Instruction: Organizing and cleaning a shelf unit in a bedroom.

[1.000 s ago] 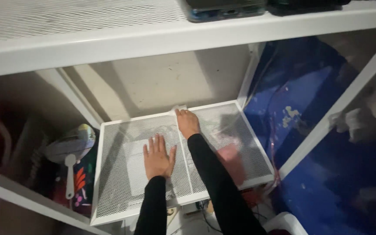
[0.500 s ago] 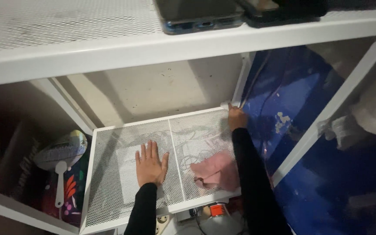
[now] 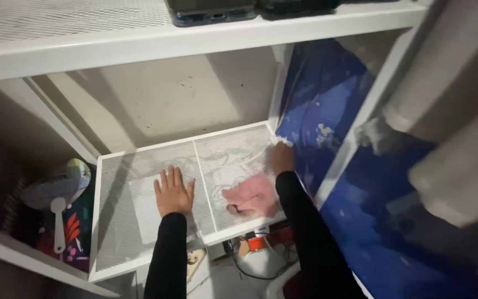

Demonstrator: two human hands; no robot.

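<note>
The right hand (image 3: 281,158) is pressing down at the right edge of the mesh shelf (image 3: 139,232), near its far corner — its grip looks closed on a small white cloth (image 3: 283,142), though motion blur is hiding the fingers. The left hand (image 3: 172,194) is lying flat with fingers spread, palm down on the left panel, clamped on nothing, bracing. The cloth is sitting at the fingertips of the right hand, well apart from the left, so the right is the nearer. The shelf's long axis is running left to right, with a centre bar (image 3: 206,182) between the hands. Beneath the mesh, between the forearms, a pink rag (image 3: 250,196) is showing.
</note>
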